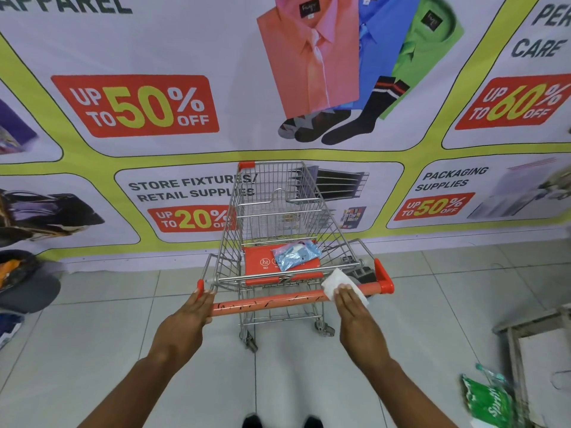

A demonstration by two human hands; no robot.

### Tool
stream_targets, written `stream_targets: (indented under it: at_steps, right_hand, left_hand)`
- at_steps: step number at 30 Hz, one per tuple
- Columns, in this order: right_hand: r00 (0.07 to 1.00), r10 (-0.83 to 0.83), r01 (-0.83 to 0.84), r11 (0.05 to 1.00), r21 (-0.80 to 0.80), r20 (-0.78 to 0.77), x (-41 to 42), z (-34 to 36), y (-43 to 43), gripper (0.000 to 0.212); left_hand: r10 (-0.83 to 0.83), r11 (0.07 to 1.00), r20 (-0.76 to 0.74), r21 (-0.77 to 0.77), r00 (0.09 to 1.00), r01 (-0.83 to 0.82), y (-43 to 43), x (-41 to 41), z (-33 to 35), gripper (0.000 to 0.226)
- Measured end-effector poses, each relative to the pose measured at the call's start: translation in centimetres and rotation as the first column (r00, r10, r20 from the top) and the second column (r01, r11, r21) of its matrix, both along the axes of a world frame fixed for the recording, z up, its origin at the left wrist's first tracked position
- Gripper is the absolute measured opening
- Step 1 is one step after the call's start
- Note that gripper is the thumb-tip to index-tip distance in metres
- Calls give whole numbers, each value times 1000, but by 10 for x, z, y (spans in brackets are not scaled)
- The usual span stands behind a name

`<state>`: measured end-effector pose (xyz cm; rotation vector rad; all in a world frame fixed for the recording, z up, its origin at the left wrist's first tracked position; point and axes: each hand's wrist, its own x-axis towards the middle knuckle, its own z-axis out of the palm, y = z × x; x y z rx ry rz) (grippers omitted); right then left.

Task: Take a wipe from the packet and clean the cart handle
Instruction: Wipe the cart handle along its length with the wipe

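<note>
Wiping in progress: wipe on the cart handle, right of centre.

The white wipe (335, 284), a thin, soft, crumpled sheet, lies draped over the orange cart handle (278, 299), a smooth round bar with dark scribbled marks along its middle stretch. The right hand (350, 299) presses it down with fingers flat and together, holding the wipe against the bar. The left hand (193, 313) is closed around the handle's left end, steadying the cart. The packet (295, 254), a glossy blue-and-clear pouch, rests on the orange child-seat flap (262, 257) inside the wire cart basket (272, 211), just beyond the handle. Judgement: the wipe is drawn out and cleaning has begun; the marked middle and left portions appear still to be wiped. The pale tiled floor (108, 335) lies beneath.
</note>
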<state>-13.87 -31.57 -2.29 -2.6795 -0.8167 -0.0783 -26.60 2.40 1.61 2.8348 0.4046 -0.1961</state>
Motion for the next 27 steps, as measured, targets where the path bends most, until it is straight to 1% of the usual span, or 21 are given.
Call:
stream_targets:
  at_steps: [2,4,7,10,12,13,16,18,22,25,27]
  right_hand:
    - [1000,-5,5,1000,0,-3,3,0,-8,79]
    - [998,-64,64,998,0,-7,12,1,-25,79]
    - [986,-165,166,986,21,-31,27,3,-50,72]
    - [975,-216,216,976,7,-48,23,5,-46,65]
    - [983,-183,184,983,17,-25,11,4,-27,54]
    - [990,-140,140,990,27,-17,4,2,-15,53]
    - [999,8,-5,998,61,-42,-19,-3,28,63]
    - [997,57,-54,997,53,-56,-29,-3,50,68]
    - [994,86,-83,996,37,-66,-20,1,42,72]
    - [999,45,-45,998,31,-5,-9,8,12,58]
    - [1000,-10,11,1000,29,-18,-4,10,1,56]
  left_hand:
    - [-3,1000,-6,11,1000,3,0,1,1,55]
    - [-8,1000,-9,17,1000,8,-1,1,2,56]
    - [1,1000,-4,8,1000,-1,-4,0,1,55]
    - [18,1000,-3,-3,1000,-18,-4,-1,-1,56]
    - [25,1000,-5,-5,1000,-25,-4,0,-3,58]
    - [27,1000,-3,-6,1000,-27,-4,0,-3,58]
    - [28,1000,-1,-2,1000,-28,-3,0,-2,58]
    - [20,1000,-9,13,1000,-20,-5,1,-1,57]
    - [-10,998,-29,67,1000,12,-6,3,-1,58]
    - [-47,994,-29,98,998,49,-2,2,-5,59]
    - [-65,991,-43,114,997,69,-1,3,-8,59]
